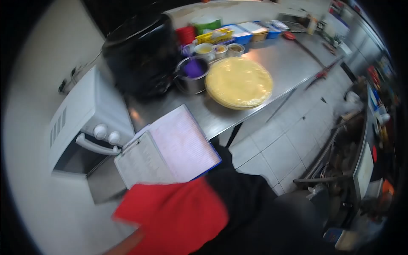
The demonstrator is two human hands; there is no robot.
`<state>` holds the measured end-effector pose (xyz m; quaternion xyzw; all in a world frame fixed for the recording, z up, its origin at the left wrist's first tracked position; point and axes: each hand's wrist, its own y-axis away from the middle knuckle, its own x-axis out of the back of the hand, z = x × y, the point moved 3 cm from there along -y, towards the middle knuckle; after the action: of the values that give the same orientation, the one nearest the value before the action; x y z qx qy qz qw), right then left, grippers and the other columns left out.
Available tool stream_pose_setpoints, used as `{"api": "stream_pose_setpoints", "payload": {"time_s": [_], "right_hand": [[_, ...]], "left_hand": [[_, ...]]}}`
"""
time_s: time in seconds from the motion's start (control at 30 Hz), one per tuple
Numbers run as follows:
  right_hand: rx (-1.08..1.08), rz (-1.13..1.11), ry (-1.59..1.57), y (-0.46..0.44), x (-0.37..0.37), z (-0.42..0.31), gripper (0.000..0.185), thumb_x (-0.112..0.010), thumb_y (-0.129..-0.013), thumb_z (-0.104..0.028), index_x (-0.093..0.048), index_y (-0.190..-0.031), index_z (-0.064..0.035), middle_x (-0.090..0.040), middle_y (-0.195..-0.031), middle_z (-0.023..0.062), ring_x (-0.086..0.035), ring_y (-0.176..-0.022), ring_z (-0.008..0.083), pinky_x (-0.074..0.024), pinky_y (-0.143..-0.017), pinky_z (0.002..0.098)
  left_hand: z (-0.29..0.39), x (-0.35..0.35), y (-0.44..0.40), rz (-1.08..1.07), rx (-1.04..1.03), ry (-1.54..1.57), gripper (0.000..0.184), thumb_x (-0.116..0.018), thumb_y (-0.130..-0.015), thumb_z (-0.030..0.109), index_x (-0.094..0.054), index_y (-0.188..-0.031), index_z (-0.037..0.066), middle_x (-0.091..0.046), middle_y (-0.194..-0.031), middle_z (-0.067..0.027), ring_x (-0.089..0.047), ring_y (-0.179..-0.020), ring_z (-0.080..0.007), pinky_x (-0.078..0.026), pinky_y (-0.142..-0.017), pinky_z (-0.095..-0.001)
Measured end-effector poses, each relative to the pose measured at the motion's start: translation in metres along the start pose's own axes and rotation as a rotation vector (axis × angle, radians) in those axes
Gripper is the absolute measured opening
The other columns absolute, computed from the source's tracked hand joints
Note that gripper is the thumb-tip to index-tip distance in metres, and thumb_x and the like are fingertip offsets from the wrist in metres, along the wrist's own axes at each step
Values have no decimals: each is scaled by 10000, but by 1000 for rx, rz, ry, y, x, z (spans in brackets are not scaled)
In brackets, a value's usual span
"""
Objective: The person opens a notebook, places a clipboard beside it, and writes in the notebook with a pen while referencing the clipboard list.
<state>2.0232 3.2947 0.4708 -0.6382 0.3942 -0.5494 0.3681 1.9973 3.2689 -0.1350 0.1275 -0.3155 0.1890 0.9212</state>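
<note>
Neither of my hands shows in the picture. A red sleeve (170,216) spreads across the bottom, and a blurred bit of forearm (127,244) leaves the frame at the lower left. Just beyond the sleeve lies an open notebook (180,142) with a blue cover edge, its right page lined and its left page bearing handwriting too blurred to read. To its left stands a white microwave-like oven (91,110) with two round knobs and a curved handle. A round stack wrapped in clear film, pale yellow (239,81), sits on the steel table (293,63).
A metal pot (193,80) with something purple inside stands beside a large black-covered object (142,55). Small cups (205,51), a yellow basket (214,36) and blue tubs (241,35) line the back. Tiled floor (276,146) and a cluttered shelf (361,157) lie to the right.
</note>
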Motion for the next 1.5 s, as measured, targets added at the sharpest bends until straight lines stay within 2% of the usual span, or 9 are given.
{"api": "stream_pose_setpoints", "payload": {"time_s": [0.13, 0.17, 0.2, 0.27, 0.3, 0.4, 0.6, 0.73, 1.5], "right_hand": [[-458, 219, 307, 117, -13, 82, 101, -658, -917, -183, -683, -906, -86, -671, -841, 102, -669, -882, 347, -536, -790, 474], [-455, 258, 332, 177, 7, 91, 143, -649, -915, -191, -688, -1012, -94, -640, -931, 74, -618, -952, 307, -521, -794, 428], [-756, 32, 418, 223, 30, 82, 231, -667, -906, -180, -717, -1112, -87, -659, -971, 81, -620, -970, 312, -529, -802, 436], [-893, 360, 529, 307, 60, 66, 215, -749, -809, -101, -712, -1016, -54, -703, -971, 110, -657, -993, 357, -549, -853, 448], [-860, 379, 676, 342, 77, 59, 232, -743, -844, -63, -725, -1074, -42, -717, -1008, 128, -669, -987, 368, -549, -871, 443], [-1112, 483, 926, 390, 132, 43, 101, -685, -999, -83, -725, -1064, -16, -722, -1040, 161, -684, -930, 338, -535, -822, 395], [-1191, 468, 1084, 442, 171, 66, 217, -681, -982, -98, -671, -1186, -29, -694, -990, 154, -656, -868, 289, -535, -818, 382], [-1236, 644, 933, 456, 171, 64, 221, -695, -965, -102, -668, -1168, -19, -701, -1011, 173, -681, -910, 321, -552, -840, 416], [-1300, 524, 955, 452, 171, 62, 258, -739, -933, -112, -706, -1182, -58, -682, -940, 112, -639, -843, 239, -525, -797, 361]], "left_hand": [[3, -12, -1, 128, -38, 156, 518, -605, -1089, 420, -611, -1432, 32, -647, -1443, -279, -596, -1369, -449, -465, -1151, -538], [4, -16, 2, 211, -107, 263, 523, -601, -1090, 427, -609, -1431, 31, -647, -1442, -279, -594, -1370, -455, -463, -1152, -542], [5, -13, -1, 206, -90, 277, 528, -598, -1091, 434, -608, -1430, 30, -648, -1441, -280, -592, -1372, -460, -462, -1153, -545], [20, 3, -2, 28, 120, 185, 527, -588, -1095, 444, -607, -1423, 32, -666, -1409, -280, -609, -1346, -467, -467, -1146, -547], [37, 20, -2, -153, 262, 35, 521, -581, -1097, 446, -608, -1417, 35, -684, -1377, -278, -627, -1319, -469, -473, -1139, -545], [33, 14, -1, -111, 247, 37, 509, -606, -1084, 475, -643, -1373, 59, -744, -1244, -255, -691, -1203, -466, -531, -1042, -518], [26, 9, -3, -51, 204, -10, 434, -612, -1082, 439, -660, -1315, 77, -765, -1146, -232, -730, -1085, -439, -551, -958, -528], [25, 7, 2, -42, 249, 4, 431, -615, -1082, 429, -661, -1317, 71, -763, -1143, -235, -725, -1091, -441, -547, -964, -528], [27, 6, -2, -46, 233, 4, 478, -612, -1083, 444, -656, -1346, 48, -758, -1206, -236, -708, -1158, -452, -538, -1003, -539]]}}
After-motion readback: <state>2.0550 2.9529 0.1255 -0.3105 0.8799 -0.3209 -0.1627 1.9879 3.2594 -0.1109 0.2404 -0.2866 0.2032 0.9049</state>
